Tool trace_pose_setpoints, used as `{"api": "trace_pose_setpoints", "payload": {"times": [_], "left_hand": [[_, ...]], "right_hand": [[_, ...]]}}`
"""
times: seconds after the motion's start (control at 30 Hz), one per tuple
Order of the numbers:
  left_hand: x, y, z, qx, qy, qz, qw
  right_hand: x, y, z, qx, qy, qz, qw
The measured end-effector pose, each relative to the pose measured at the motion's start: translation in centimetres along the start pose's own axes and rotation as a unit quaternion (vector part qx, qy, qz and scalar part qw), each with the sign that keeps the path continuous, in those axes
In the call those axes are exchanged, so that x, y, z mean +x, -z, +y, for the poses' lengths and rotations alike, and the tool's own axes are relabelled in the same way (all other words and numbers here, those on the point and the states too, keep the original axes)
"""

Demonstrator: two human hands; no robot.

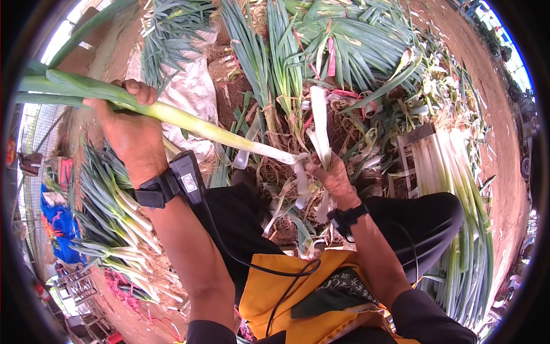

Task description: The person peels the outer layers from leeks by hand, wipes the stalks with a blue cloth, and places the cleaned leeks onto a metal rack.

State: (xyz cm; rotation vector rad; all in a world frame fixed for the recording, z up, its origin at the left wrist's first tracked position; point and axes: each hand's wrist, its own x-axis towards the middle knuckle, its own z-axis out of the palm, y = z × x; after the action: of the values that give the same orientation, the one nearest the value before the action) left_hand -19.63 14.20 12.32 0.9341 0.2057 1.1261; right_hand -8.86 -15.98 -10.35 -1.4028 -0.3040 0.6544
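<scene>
A long, leek-like green onion (200, 127) lies slantwise in front of me, its leafy end at the upper left and its white root end near the middle. My left hand (133, 137) is closed around its green part. At the root end, my right hand (335, 182) is closed with the fingertips pinched together. A white peeled layer (319, 123) sticks up from these fingers, slightly blurred. More pale strips (301, 180) dangle beside the root end. The right fingers partly hide whether they also touch the root.
Bundles of green onions lie ahead (355, 43), at the left (112, 200) and at the right (458, 189). Dry peelings (281, 132) litter the ground between my knees. A white sack (192, 123) lies ahead left. A black cable (229, 249) hangs from my left wrist device.
</scene>
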Motion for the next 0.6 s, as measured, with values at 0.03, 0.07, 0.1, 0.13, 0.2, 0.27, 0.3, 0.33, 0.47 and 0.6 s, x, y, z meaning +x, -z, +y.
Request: {"api": "trace_pose_setpoints", "payload": {"times": [0.03, 0.07, 0.1, 0.13, 0.2, 0.27, 0.3, 0.33, 0.47, 0.6], "left_hand": [[-0.1, 0.2, 0.0, 0.001, 0.001, 0.0, 1.0], [0.0, 0.4, 0.1, -0.001, -0.003, 0.02, 1.0], [0.1, 0.5, 0.2, -0.003, -0.008, 0.04, 0.999], [0.2, 0.6, 0.1, -0.003, -0.008, 0.039, 0.999], [0.3, 0.8, -0.2, -0.008, -0.017, 0.066, 0.998], [0.2, 0.4, -0.4, -0.002, -0.013, 0.088, 0.996], [0.1, 0.3, -0.5, 0.005, -0.01, 0.112, 0.994], [0.1, 0.5, -0.4, 0.005, -0.01, 0.111, 0.994], [-0.3, 1.2, 0.7, 0.015, -0.027, 0.123, 0.992], [0.0, 1.5, 1.9, 0.037, -0.062, 0.12, 0.99]], "right_hand": [[-0.5, 0.1, 1.1, 0.001, -0.001, 0.0, 1.0], [-1.1, 0.3, 1.9, 0.031, -0.066, 0.017, 0.997], [-1.7, 0.6, 2.7, 0.061, -0.129, 0.033, 0.989], [-2.1, 0.5, 2.8, 0.061, -0.128, 0.034, 0.989], [-2.6, 0.1, 3.0, 0.177, -0.212, -0.062, 0.959], [-2.2, -1.3, 2.1, 0.188, -0.221, -0.06, 0.955], [-2.0, -1.8, 1.9, 0.235, -0.257, -0.084, 0.934], [-2.0, -2.0, 1.7, 0.282, -0.292, -0.108, 0.907], [0.6, 6.5, 7.1, 0.059, -0.231, 0.119, 0.964], [-1.5, 22.5, 13.0, 0.035, -0.335, 0.412, 0.847]]}}
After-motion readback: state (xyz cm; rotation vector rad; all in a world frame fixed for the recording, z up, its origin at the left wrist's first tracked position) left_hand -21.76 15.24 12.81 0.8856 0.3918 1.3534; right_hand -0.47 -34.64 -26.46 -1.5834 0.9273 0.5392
